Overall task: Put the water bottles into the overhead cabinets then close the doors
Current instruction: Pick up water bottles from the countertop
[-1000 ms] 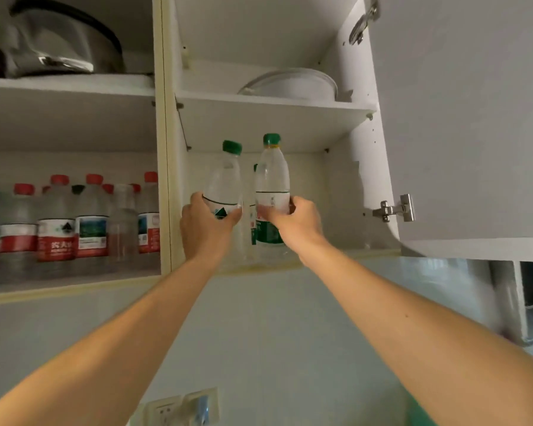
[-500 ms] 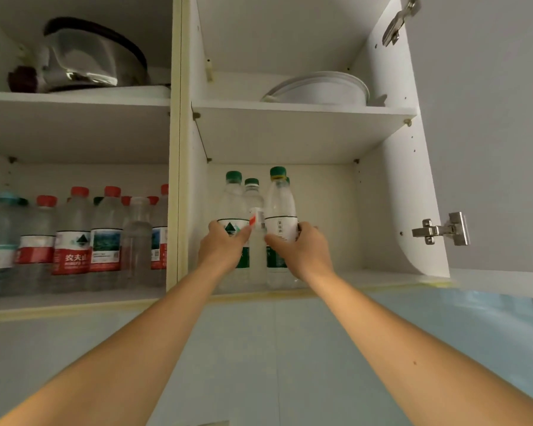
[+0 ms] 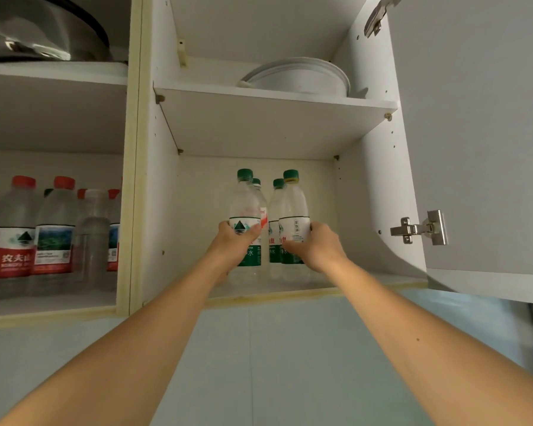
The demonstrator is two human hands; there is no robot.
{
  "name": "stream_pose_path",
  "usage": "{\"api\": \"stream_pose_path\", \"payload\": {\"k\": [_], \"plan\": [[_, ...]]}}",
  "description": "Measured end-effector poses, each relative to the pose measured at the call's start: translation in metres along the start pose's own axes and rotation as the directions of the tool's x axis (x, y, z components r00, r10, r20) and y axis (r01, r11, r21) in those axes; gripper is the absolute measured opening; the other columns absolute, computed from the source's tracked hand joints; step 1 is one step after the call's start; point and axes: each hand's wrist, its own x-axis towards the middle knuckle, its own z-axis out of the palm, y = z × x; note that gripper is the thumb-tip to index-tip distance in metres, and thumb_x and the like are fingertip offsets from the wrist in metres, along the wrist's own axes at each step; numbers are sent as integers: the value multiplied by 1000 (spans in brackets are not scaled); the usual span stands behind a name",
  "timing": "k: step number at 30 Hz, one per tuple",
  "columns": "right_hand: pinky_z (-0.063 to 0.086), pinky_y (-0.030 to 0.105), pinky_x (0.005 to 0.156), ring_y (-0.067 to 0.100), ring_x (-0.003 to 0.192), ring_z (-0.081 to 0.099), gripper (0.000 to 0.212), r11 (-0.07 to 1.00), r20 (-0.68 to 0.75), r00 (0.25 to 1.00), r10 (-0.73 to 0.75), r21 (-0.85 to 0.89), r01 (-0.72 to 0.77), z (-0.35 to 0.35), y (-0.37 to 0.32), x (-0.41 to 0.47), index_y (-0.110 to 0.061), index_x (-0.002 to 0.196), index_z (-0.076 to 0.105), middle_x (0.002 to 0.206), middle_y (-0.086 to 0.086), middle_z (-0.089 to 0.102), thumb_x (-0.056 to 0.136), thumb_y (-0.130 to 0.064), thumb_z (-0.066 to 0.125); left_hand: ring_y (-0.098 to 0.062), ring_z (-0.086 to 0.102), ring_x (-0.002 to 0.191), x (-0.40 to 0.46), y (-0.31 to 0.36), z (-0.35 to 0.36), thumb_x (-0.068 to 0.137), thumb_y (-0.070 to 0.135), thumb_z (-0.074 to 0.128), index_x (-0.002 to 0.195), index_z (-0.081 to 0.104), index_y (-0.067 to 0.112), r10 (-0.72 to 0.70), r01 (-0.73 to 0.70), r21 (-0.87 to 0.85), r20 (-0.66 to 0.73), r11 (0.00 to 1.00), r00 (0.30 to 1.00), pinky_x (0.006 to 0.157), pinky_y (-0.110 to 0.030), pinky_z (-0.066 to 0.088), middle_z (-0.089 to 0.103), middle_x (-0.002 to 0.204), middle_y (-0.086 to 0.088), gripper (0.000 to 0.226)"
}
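Two red labels (image 3: 10, 252) read 农夫山.

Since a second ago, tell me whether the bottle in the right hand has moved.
Yes. The bottle in the right hand went deeper into the cabinet: it was at the lower shelf's front edge and now stands well behind it, beside two other green-capped bottles.
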Motion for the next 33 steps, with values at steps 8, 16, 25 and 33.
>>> {"api": "stream_pose_path", "payload": {"k": [8, 16, 25, 33], "plan": [[50, 23, 65, 17, 90, 66, 28, 1000, 36, 999, 14, 27, -15, -4, 8, 8, -23, 106, 60, 107, 0, 70, 87, -35, 77, -24, 60, 113, 2, 3, 19, 97, 55, 54, 142, 32, 16, 33, -35, 68, 28, 997, 999, 97, -45, 51, 59, 131, -4, 64], [46, 47, 109, 28, 127, 57, 68, 1000, 131, 991, -10, 13, 8, -15, 6, -8, -15, 151, 36, 147, 10, 52, 96, -42, 65, -20, 54, 115, -38, 12, 2, 99, 45, 57, 152, 23, 12, 157, -155, 243, 14, 957, 988, 89, -31, 39, 49, 146, -7, 71], [43, 33, 91, 26, 102, 56, 28, 843, -311, 787, -533, -114, 525, -1, 2, -124, -4, 115, 64, 103, 2, 57, 87, -6, 63, -11, 60, 88, -132, -8, -18, 96, 28, 64, 101, 61, 21, 588, -532, 282, -181, 799, 788, 75, -17, 47, 65, 100, 4, 9], [46, 25, 91, 17, 105, 56, 18, 976, 157, 968, -195, -65, 207, 64, 100, -248, -16, 108, 69, 107, -3, 58, 91, -16, 65, -9, 62, 86, -228, -145, -3, 95, 21, 66, 101, 67, 18, 449, -430, 200, -58, 880, 892, 65, -13, 47, 67, 94, 10, 7]]}}
